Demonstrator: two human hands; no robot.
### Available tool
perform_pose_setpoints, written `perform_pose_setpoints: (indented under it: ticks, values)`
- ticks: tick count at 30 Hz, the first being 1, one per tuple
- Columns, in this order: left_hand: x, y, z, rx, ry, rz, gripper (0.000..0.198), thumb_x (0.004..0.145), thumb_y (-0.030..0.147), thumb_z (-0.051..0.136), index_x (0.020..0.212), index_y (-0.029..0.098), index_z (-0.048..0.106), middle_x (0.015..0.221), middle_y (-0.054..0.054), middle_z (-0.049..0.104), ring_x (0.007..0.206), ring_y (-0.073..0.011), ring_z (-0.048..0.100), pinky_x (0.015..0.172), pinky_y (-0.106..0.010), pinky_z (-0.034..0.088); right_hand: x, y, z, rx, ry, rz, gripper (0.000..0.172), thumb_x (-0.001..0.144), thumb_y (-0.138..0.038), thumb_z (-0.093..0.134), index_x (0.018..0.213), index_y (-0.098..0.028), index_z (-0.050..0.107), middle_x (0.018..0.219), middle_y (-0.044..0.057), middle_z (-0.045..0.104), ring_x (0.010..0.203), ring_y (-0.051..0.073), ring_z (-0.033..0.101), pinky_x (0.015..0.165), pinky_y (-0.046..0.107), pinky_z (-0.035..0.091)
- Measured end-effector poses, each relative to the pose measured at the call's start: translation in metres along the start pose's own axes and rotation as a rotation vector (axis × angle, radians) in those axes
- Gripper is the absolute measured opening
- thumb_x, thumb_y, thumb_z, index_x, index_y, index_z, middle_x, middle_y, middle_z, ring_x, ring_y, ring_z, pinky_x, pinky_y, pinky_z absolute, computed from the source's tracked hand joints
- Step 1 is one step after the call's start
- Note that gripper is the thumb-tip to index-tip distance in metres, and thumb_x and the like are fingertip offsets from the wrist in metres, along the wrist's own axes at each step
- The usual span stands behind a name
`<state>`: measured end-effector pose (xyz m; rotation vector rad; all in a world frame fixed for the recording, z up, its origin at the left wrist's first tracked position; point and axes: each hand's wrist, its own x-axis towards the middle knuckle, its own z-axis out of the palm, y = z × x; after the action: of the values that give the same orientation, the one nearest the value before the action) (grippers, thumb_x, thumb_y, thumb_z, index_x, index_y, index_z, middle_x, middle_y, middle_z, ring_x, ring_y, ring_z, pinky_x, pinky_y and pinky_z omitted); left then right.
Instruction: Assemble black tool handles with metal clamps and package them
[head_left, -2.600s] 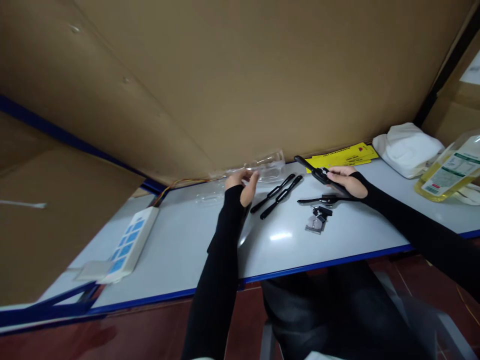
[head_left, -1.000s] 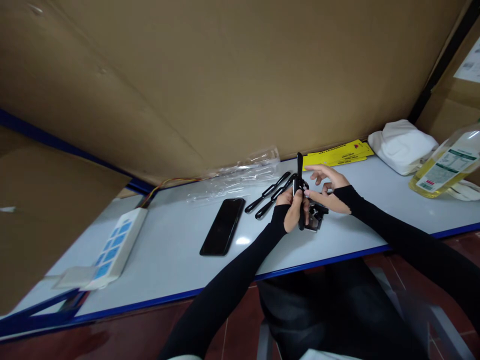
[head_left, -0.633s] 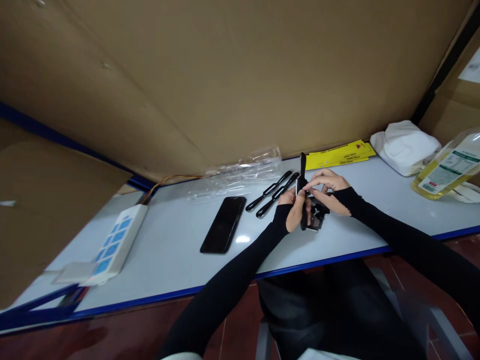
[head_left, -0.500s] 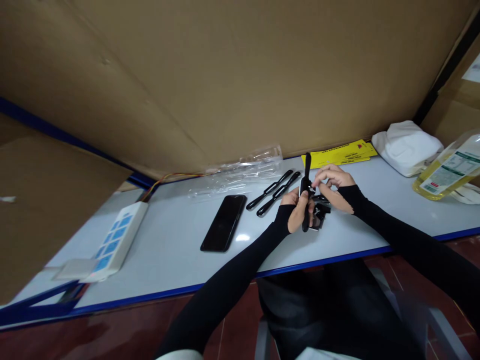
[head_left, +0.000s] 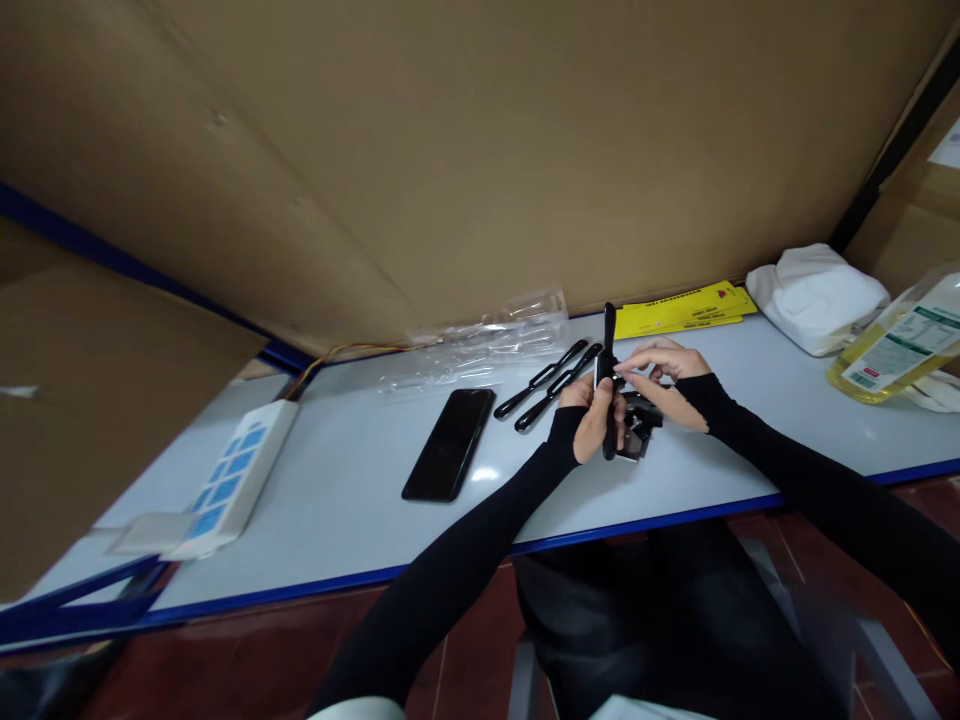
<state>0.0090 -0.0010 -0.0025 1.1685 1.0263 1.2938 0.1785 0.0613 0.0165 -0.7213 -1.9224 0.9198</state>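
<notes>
Upright in my left hand is a black spokeshave, its handles pointing up and down. My left fingers wrap round its middle, thumb in front. The fingertips of my right hand are pinched together at the spokeshave's middle, on a small part they hide. Below the hands, a cluster of small black and shiny metal parts lies on the table, too small to tell apart. Left of my left hand, two black spokeshave bodies lie side by side.
A black phone and a white power strip lie on the table. Clear plastic packaging and yellow cards lie along the cardboard wall. At the right are a white cloth bundle and a bottle of yellow liquid.
My right fingertips have moved slightly left, closing in on the spokeshave's middle. The spokeshave now stands a little more upright in my left hand.
</notes>
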Motion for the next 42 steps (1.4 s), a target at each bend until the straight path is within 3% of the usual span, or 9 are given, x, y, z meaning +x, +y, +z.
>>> perform_pose_setpoints:
  ticks: [2,6,10,18,22,27,30,34,42]
  values:
    - [-0.001,0.0,0.001,-0.002,-0.001,-0.01,0.057,0.088,0.076,0.065,0.094,0.022,0.046,0.054,0.011,0.055,0.029,-0.0135,0.055,0.026,-0.021,0.037,-0.001,-0.001,0.0,0.007,0.008,-0.038,0.022,0.093,-0.027,0.064,0.077,-0.021,0.078,0.098,0.008,0.067,0.087,0.017,0.062,0.069,0.03,0.051]
    - [-0.001,0.001,0.002,0.003,0.007,-0.007,0.057,0.088,0.076,0.064,0.096,0.022,0.047,0.054,0.011,0.055,0.029,-0.0132,0.055,0.026,-0.021,0.037,-0.001,-0.001,0.002,-0.003,0.002,0.009,0.025,0.087,-0.03,0.073,0.109,-0.023,0.079,0.111,0.01,0.066,0.094,0.021,0.061,0.062,0.028,0.05]
    - [-0.002,0.002,0.002,-0.002,0.0,-0.018,0.056,0.089,0.075,0.063,0.094,0.022,0.045,0.054,0.012,0.054,0.029,-0.013,0.055,0.027,-0.021,0.036,0.0,0.001,0.001,-0.039,0.016,-0.015,0.02,0.091,-0.021,0.061,0.082,-0.022,0.079,0.103,0.009,0.068,0.097,0.021,0.062,0.074,0.032,0.052]
    - [-0.002,0.002,0.003,-0.007,-0.014,-0.019,0.053,0.09,0.072,0.065,0.094,0.021,0.048,0.054,0.01,0.055,0.029,-0.0137,0.055,0.026,-0.022,0.036,-0.002,0.003,0.004,-0.086,-0.001,-0.071,0.008,0.087,-0.028,0.072,0.094,-0.025,0.075,0.103,0.009,0.067,0.093,0.022,0.056,0.066,0.031,0.052]
    - [-0.002,0.002,0.004,-0.013,-0.004,-0.031,0.054,0.09,0.073,0.065,0.096,0.021,0.048,0.054,0.011,0.055,0.029,-0.0132,0.055,0.026,-0.021,0.038,-0.005,0.005,0.007,-0.062,0.094,-0.033,0.043,0.081,-0.026,0.077,0.123,-0.026,0.069,0.117,0.01,0.063,0.098,0.022,0.059,0.06,0.028,0.051]
    - [-0.003,0.005,0.005,-0.034,-0.012,-0.013,0.058,0.087,0.076,0.066,0.097,0.022,0.047,0.054,0.011,0.055,0.029,-0.0137,0.055,0.026,-0.022,0.038,-0.003,-0.001,0.004,-0.072,0.061,-0.04,0.018,0.09,-0.02,0.06,0.09,-0.024,0.078,0.103,0.008,0.068,0.092,0.02,0.063,0.073,0.033,0.053]
    - [-0.005,0.005,0.004,-0.019,-0.013,-0.022,0.056,0.089,0.074,0.065,0.095,0.022,0.047,0.054,0.011,0.055,0.03,-0.0133,0.055,0.027,-0.021,0.038,-0.002,-0.007,0.001,-0.048,0.154,-0.006,0.016,0.088,-0.026,0.068,0.099,-0.024,0.079,0.106,0.008,0.069,0.092,0.02,0.063,0.069,0.032,0.052]
    - [-0.006,0.0,0.003,0.005,-0.015,0.001,0.054,0.092,0.074,0.062,0.097,0.021,0.05,0.056,0.01,0.056,0.03,-0.013,0.055,0.027,-0.022,0.038,-0.003,-0.009,0.001,-0.111,0.044,-0.004,0.015,0.086,-0.031,0.077,0.099,-0.026,0.083,0.101,0.007,0.072,0.075,0.017,0.055,0.066,0.032,0.052]
    - [-0.005,-0.002,0.005,-0.014,-0.028,-0.008,0.057,0.09,0.075,0.064,0.097,0.02,0.051,0.055,0.01,0.055,0.029,-0.0128,0.054,0.026,-0.022,0.038,-0.005,0.001,0.003,-0.17,0.048,-0.073,0.025,0.089,-0.026,0.075,0.112,-0.031,0.083,0.11,0.009,0.071,0.094,0.025,0.056,0.073,0.038,0.056]
